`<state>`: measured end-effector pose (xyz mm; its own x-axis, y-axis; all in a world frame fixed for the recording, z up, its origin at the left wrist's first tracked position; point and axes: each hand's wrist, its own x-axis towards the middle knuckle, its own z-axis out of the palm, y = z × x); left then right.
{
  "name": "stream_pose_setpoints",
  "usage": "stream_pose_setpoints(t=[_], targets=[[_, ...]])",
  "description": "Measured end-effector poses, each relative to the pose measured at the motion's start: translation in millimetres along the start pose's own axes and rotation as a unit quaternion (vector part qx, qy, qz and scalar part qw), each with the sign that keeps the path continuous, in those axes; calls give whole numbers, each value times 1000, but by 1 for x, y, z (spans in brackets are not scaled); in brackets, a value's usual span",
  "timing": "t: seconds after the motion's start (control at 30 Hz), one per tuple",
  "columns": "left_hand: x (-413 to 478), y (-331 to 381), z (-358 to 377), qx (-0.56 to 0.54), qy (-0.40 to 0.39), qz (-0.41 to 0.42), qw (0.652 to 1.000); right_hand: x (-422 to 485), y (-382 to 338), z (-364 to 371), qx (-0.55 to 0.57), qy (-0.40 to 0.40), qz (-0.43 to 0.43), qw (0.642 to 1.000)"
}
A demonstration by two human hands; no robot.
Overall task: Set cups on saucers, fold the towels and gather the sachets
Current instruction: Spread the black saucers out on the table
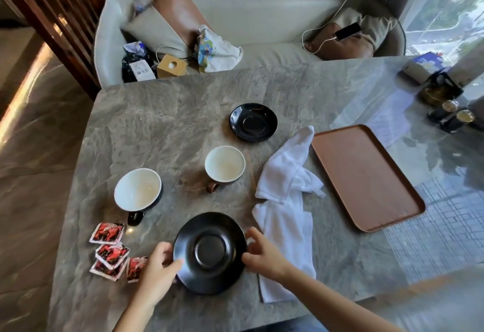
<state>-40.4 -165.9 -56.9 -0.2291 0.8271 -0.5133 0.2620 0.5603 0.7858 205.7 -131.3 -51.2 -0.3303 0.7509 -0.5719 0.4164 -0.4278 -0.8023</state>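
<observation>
Near the table's [162, 127] front-left corner we are seeing four red sachets [111, 251] lying in a loose overlapping cluster. Just behind them a dark cup [138, 190] with a white inside is standing upright, its handle pointing toward the front edge. Our left hand [157, 268] is curling around the left rim of a black saucer [209, 251] close to the front edge, thumb resting on top of the rim, and our right hand [262, 251] is pinching the opposite rim, so both hands are holding that one saucer; we cannot tell whether it is resting on the table or raised above it. Behind it, toward the middle of the table, a brown cup [224, 164] is standing upright and empty. Farther back a second black saucer [253, 122] is sitting bare. Just to the right of the held saucer, rumpled white towels [285, 195] are sprawling from mid-table down toward the front edge, the right hand's wrist lying over the cloth. Beside the towels, toward the right edge, an empty brown tray [366, 177] is lying at an angle.
</observation>
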Motion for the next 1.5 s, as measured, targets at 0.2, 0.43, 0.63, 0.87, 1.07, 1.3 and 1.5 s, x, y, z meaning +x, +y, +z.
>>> stream_pose_setpoints(t=[0.2,0.43,0.63,0.87,1.07,1.3,1.5], targets=[[-31,7,41,25,-205,-19,978,-62,41,-37,-18,-18,69,997],[-27,3,78,40,-210,-33,976,-67,61,-53,-89,62,75,991],[1,18,86,-2,-101,-18,995,-28,38,-69,-97,111,24,989],[30,51,108,-53,-26,-38,998,30,0,-107,-142,133,-18,981],[41,69,122,-65,-17,-27,997,40,-11,-134,-183,125,-5,975],[22,43,134,11,-107,-18,994,-11,28,-137,-173,138,-15,975],[5,22,148,76,-159,-36,984,-46,61,-131,-163,129,7,978]])
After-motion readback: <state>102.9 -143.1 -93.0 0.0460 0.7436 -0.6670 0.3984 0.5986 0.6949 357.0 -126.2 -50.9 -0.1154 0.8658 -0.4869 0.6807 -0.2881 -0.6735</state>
